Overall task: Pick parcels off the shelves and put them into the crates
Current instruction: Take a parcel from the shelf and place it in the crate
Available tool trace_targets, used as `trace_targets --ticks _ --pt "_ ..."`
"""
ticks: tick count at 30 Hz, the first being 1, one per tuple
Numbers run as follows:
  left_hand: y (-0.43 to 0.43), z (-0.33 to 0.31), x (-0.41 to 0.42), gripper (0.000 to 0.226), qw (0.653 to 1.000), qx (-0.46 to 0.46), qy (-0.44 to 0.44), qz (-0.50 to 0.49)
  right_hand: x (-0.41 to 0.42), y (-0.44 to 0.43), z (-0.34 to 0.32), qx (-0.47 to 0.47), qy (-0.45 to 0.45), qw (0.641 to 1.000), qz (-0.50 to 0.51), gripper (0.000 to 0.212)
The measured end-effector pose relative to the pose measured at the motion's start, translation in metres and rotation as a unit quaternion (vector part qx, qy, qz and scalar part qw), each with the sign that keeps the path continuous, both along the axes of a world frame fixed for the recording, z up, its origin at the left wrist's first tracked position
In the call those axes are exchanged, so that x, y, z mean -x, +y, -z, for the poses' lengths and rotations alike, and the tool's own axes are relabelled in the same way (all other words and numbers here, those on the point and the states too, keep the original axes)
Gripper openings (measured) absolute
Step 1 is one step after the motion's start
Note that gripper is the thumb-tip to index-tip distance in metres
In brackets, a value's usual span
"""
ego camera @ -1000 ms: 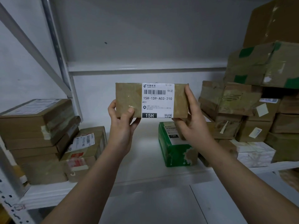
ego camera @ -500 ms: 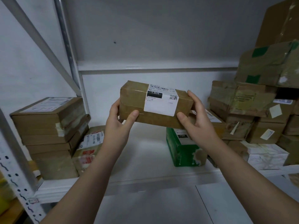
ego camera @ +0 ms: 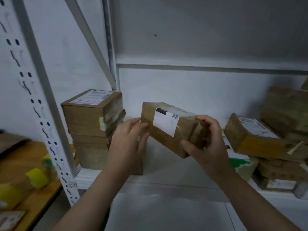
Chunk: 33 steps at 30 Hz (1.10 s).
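A flat brown cardboard parcel point(ego camera: 168, 129) with a white label hangs in front of the shelf, tilted with its right end lower and nearer to me. My right hand point(ego camera: 207, 142) grips that right end, thumb below and fingers curled over the top. My left hand point(ego camera: 129, 142) holds the left end, its fingers against the near face. No crate is in view.
A stack of brown boxes point(ego camera: 93, 124) stands on the white shelf point(ego camera: 166, 185) at the left. More taped boxes point(ego camera: 256, 139) and a green and white box point(ego camera: 240, 162) pile up at the right. A perforated shelf upright point(ego camera: 45, 114) rises at the left, beside a wooden surface with yellow tape rolls point(ego camera: 38, 177).
The parcel has tipped from label facing me to a slanted pose and come lower and nearer. My view has swung left, bringing the upright and the wooden surface into sight.
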State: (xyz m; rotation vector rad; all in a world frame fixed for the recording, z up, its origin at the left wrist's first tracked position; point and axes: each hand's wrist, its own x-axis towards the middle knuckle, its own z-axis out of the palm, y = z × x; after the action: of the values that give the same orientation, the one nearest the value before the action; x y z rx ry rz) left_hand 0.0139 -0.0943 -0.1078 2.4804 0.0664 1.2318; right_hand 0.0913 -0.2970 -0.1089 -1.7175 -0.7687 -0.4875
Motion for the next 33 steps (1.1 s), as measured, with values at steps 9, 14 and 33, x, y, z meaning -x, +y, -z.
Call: trace_targets --ticks 9,14,33 --pt "0.09 -0.003 0.034 0.047 0.969 -0.208 -0.051 -0.123 0.031 0.127 0.026 0.009 -0.042 0.994 0.103 0.075" --pt "0.109 -0.013 0.029 0.063 0.97 -0.213 0.033 -0.109 0.03 0.164 0.044 0.07 -0.028 0.987 0.14 0.066" --pt "0.092 -0.024 0.027 0.044 0.979 -0.198 -0.045 0.001 0.029 0.136 0.038 0.084 -0.017 0.984 0.157 0.05"
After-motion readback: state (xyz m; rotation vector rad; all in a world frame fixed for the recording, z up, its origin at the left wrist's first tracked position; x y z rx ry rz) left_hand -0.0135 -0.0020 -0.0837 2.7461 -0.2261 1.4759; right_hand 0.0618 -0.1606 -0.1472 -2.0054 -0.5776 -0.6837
